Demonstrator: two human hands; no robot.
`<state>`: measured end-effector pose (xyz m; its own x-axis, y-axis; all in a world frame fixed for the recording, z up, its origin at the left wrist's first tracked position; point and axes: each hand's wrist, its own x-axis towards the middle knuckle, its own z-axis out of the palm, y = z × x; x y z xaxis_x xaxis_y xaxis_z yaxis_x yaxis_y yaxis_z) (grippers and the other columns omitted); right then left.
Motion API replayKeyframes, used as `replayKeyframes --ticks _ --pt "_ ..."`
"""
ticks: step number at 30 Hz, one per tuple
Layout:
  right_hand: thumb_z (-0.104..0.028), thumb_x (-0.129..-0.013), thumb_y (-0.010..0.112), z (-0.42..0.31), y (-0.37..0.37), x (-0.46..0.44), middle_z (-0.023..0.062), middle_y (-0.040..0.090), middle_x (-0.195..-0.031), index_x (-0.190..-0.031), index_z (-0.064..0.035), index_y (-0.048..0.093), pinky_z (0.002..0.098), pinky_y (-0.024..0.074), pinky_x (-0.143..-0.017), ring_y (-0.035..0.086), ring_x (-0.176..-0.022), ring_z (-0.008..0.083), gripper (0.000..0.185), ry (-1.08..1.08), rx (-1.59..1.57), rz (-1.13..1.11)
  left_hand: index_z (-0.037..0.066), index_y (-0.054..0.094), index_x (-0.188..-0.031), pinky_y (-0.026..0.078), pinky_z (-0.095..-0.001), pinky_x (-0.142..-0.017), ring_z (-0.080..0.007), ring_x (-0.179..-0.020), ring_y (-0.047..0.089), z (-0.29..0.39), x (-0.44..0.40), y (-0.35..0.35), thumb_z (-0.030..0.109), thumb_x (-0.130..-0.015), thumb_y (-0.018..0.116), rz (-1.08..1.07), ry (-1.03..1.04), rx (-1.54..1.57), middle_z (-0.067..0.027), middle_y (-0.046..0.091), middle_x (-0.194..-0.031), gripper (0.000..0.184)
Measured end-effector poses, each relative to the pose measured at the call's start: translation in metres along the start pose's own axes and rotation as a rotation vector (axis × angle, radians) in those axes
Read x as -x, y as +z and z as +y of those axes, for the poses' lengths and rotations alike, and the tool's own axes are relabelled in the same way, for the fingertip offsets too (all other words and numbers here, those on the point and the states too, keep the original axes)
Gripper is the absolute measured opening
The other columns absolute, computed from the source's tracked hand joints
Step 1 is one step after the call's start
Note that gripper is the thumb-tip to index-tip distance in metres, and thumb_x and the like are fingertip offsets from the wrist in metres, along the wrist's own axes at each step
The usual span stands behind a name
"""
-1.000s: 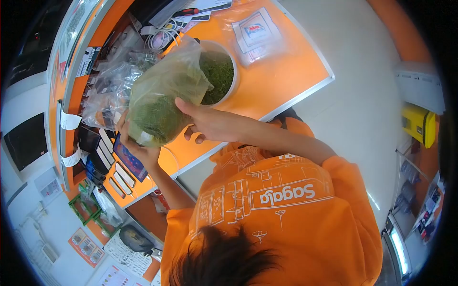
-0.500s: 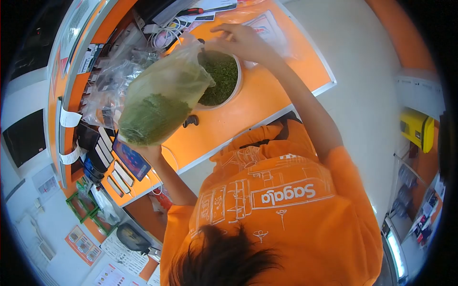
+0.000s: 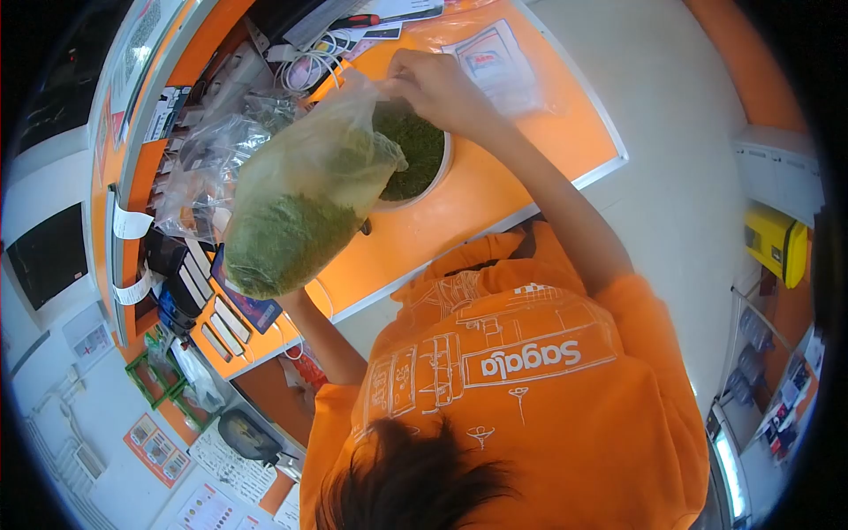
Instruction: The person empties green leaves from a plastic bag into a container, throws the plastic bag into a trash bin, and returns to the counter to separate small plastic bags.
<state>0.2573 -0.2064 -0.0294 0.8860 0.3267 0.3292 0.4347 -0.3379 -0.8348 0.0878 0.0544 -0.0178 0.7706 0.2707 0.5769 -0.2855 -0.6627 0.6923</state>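
Note:
A cloudy plastic bag (image 3: 305, 190) hangs tilted in front of me, with finely chopped green leaves (image 3: 283, 247) gathered in its lower end. My left hand (image 3: 290, 296) supports that end from below, its fingers hidden behind the bag. At the upper end, my right hand (image 3: 433, 88) pinches the rim near the bag's mouth. The mouth lies over the left side of a round white tub (image 3: 444, 168). Dark green chopped leaves (image 3: 413, 150) fill the visible part of this tub, which stands on the orange table (image 3: 477, 203).
Beyond my right hand lies a flat clear packet (image 3: 495, 66). A coiled white cable (image 3: 309, 71) and a red-and-black tool handle (image 3: 358, 20) sit at the back. Clear plastic bags (image 3: 199, 177) crowd the left, with several white-edged boxes (image 3: 231, 320) nearer me.
My right hand's fingers have closed from an extended pose onto the bag's rim. The bag's lower end and my left hand have dropped slightly toward me.

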Motion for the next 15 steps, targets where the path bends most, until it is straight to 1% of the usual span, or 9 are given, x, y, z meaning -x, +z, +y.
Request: replayKeyframes --ticks 1,4,7,10,15 --pt "-0.013 -0.079 0.056 -0.005 -0.005 0.003 0.0127 0.061 -0.079 -0.084 0.0010 0.054 0.0319 0.0460 -0.067 0.059 -0.073 0.0266 0.015 0.014 -0.012 0.018 0.002 0.032 -0.126 0.038 -0.0343 -0.090 -0.0216 -0.106 0.047 -0.001 0.001 0.000 0.023 -0.067 0.071 -0.002 -0.007 0.003 -0.0126 0.045 -0.118 0.074" --pt "-0.014 -0.080 0.056 -0.022 -0.017 0.007 0.0127 0.057 -0.077 -0.083 -0.0001 0.053 0.0353 0.0444 -0.062 0.056 -0.069 0.0292 0.014 -0.120 0.014 0.180 0.002 0.033 -0.125 0.038 -0.0346 -0.090 -0.0218 -0.106 0.047 -0.002 0.002 0.001 0.022 -0.067 0.071 -0.008 -0.025 0.016 -0.0127 0.044 -0.119 0.072" --pt "-0.013 -0.080 0.057 -0.035 -0.022 0.009 0.0127 0.054 -0.078 -0.083 -0.0011 0.053 0.0363 0.0431 -0.058 0.054 -0.067 0.0307 0.012 -0.238 0.038 0.231 0.002 0.033 -0.124 0.038 -0.0349 -0.090 -0.0221 -0.106 0.047 -0.004 0.003 0.001 0.021 -0.068 0.071 -0.007 -0.044 0.036 -0.0128 0.044 -0.119 0.070" --pt "-0.012 -0.078 0.059 -0.042 -0.022 0.016 0.0114 0.053 -0.075 -0.082 -0.0019 0.053 0.0343 0.0420 -0.054 0.052 -0.065 0.0297 0.012 -0.330 0.152 0.230 0.002 0.034 -0.123 0.038 -0.0352 -0.090 -0.0223 -0.106 0.047 -0.005 0.004 -0.002 0.021 -0.068 0.071 -0.002 -0.066 0.060 -0.0130 0.044 -0.120 0.069" --pt "-0.010 -0.074 0.064 -0.042 -0.014 0.031 0.0083 0.044 -0.066 -0.080 -0.0026 0.054 0.0330 0.0401 -0.048 0.050 -0.058 0.0260 0.014 -0.476 0.120 0.260 0.002 0.035 -0.121 0.038 -0.0358 -0.090 -0.0228 -0.107 0.047 -0.010 0.010 -0.006 0.019 -0.069 0.070 0.002 -0.114 0.109 -0.0131 0.043 -0.120 0.065"
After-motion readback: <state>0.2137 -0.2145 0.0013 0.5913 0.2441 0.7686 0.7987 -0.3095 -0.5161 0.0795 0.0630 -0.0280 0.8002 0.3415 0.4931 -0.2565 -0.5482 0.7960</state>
